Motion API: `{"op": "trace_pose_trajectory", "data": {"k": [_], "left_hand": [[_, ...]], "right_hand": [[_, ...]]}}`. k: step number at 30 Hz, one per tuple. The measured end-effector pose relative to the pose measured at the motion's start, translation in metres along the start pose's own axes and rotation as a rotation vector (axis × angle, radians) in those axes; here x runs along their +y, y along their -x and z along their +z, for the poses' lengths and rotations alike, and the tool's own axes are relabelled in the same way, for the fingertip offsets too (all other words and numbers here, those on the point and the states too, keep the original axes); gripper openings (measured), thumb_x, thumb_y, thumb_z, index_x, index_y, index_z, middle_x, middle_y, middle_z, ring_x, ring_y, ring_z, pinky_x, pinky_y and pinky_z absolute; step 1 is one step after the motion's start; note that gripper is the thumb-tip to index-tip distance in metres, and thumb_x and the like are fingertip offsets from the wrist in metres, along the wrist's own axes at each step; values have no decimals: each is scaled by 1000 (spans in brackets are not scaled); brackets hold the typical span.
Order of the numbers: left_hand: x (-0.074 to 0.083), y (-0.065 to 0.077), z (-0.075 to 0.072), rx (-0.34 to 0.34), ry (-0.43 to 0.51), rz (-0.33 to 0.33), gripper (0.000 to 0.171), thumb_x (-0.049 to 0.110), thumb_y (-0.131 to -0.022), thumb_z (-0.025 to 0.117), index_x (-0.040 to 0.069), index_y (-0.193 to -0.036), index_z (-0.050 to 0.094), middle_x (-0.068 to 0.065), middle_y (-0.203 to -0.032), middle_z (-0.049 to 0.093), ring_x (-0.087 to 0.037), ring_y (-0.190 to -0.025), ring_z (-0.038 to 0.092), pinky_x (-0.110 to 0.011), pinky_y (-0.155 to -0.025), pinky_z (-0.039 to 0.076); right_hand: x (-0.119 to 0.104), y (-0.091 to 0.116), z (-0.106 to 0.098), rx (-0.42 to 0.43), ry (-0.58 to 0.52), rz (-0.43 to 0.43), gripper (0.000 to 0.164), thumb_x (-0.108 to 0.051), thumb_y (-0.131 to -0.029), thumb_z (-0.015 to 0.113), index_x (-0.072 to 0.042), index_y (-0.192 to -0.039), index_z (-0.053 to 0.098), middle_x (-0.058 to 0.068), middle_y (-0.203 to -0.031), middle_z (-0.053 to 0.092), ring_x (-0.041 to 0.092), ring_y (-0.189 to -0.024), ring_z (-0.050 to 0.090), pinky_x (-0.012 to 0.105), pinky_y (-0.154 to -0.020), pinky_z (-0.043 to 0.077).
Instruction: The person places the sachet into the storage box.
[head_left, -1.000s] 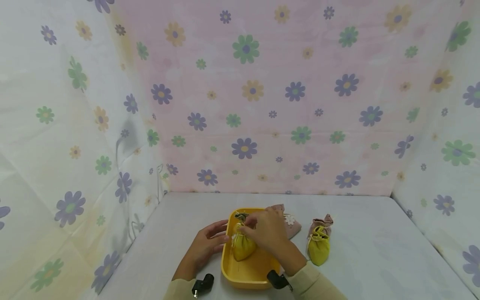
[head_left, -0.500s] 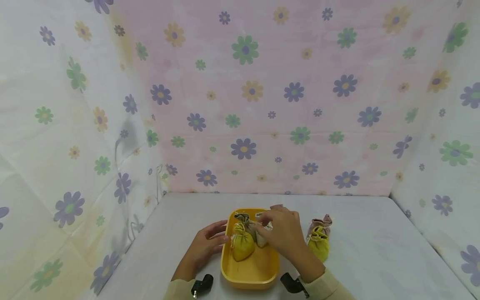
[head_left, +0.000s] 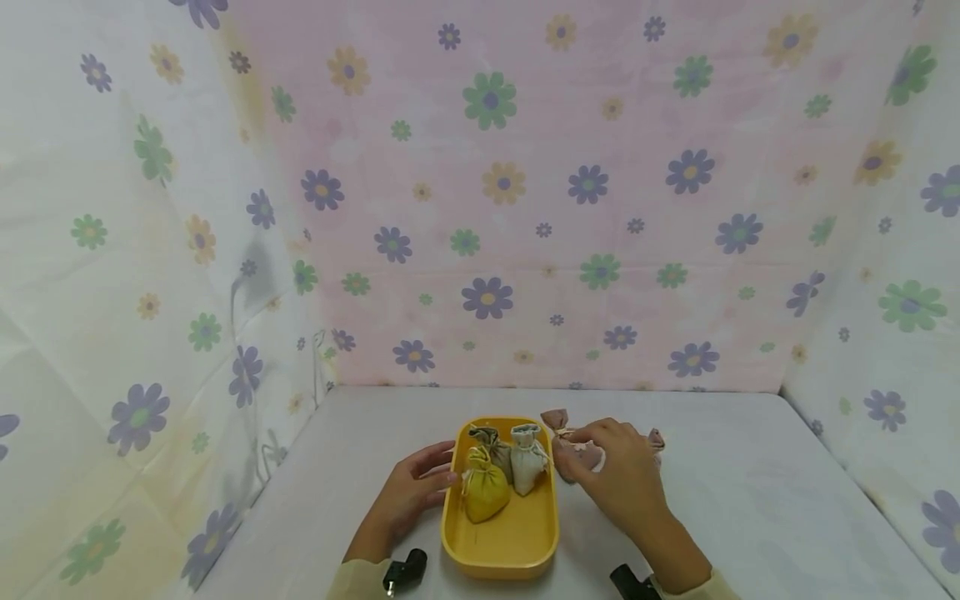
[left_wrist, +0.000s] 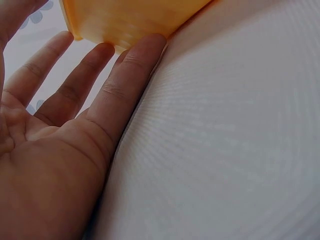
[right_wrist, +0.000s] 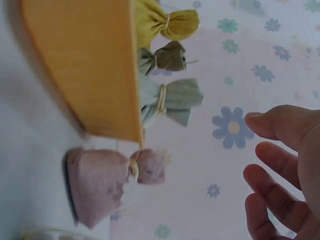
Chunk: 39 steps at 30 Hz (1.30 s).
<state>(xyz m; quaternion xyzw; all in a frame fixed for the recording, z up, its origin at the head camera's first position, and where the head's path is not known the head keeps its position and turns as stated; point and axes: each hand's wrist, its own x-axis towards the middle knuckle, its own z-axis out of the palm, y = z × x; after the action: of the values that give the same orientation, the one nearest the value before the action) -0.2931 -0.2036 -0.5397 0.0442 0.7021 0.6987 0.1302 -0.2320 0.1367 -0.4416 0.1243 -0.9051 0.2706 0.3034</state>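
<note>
In the head view, the pink pouch (head_left: 588, 455) lies on the counter (head_left: 720, 467), just beside the far right corner of the yellow tray (head_left: 510, 542). My worry is that the right hand (head_left: 622, 479), if it goes down too low, may push this pouch against the tray's right edge. The pale pouch (head_left: 528, 467) and the yellow pouch (head_left: 486, 492) sit close to the tray's far edge, so a bump could perhaps tip them. The right forearm comes from the counter's near edge, with thumb and fingers parted and holding nothing. In the left wrist view, the left hand (left_wrist: 75, 120) has straight fingers at the tray's wall, not wrapped around it; such light support might let the tray slide if it is knocked. In the right wrist view, the right fingers are loosely bent, with a gap between them and the pink pouch; a hurried pinch could miss its narrow neck.
</note>
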Motion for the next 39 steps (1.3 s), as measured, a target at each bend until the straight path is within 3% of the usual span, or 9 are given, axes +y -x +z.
{"op": "trace_pose_trajectory", "data": {"k": [5, 8, 16, 21, 26, 35, 39], "left_hand": [[0, -1, 0, 5, -4, -7, 73, 35, -88, 84, 20, -152, 52, -15, -155, 51, -28, -134, 60, -41, -98, 60], [-1, -1, -1, 4, 2, -4, 73, 34, -88, 84, 20, -152, 52, -15, -155, 51, -29, -134, 59, -41, -98, 60], [1, 3, 2, 9, -12, -4, 75, 35, -87, 84, 19, -152, 51, -16, -155, 50, -31, -136, 58, -41, -98, 60], [1, 3, 2, 12, -12, -1, 73, 34, -88, 84, 20, -152, 52, -16, -155, 51, -31, -135, 58, -41, -98, 60], [0, 2, 1, 8, 5, 4, 73, 32, -88, 84, 18, -152, 52, -17, -155, 50, -31, -136, 58, -41, -98, 60], [-3, 0, -1, 4, 11, 0, 74, 34, -87, 85, 19, -152, 52, -16, -155, 50, -30, -135, 58, -41, -98, 60], [-4, -2, -2, 1, 11, 3, 74, 34, -87, 84, 19, -152, 52, -16, -155, 51, -29, -134, 59, -42, -98, 60]], "right_hand": [[18, 9, -9, 49, 30, 20, 25, -29, -77, 92, -19, -96, 78, 3, -105, 74, 30, -97, 66, 63, -82, 53], [27, 14, -15, 47, 40, 56, 28, -27, -75, 93, -19, -98, 78, 6, -108, 73, 31, -97, 64, 60, -77, 53], [49, 24, -22, -16, 19, 135, 36, -29, -77, 92, -13, -106, 76, 9, -112, 69, 33, -105, 64, 65, -89, 53], [57, 26, -23, -49, -3, 176, 41, -30, -79, 91, -9, -110, 74, 11, -114, 68, 33, -109, 66, 62, -93, 56], [60, 26, -24, -43, -40, 191, 40, -28, -79, 91, -9, -110, 74, 11, -112, 67, 29, -98, 68, 59, -89, 59], [74, 26, -22, -81, -14, 184, 46, -34, -77, 92, -16, -116, 75, 2, -111, 70, 19, -93, 67, 39, -76, 59], [79, 26, -23, -109, -13, 193, 47, -34, -77, 92, -16, -116, 74, 3, -111, 70, 19, -91, 70, 41, -74, 60]]}}
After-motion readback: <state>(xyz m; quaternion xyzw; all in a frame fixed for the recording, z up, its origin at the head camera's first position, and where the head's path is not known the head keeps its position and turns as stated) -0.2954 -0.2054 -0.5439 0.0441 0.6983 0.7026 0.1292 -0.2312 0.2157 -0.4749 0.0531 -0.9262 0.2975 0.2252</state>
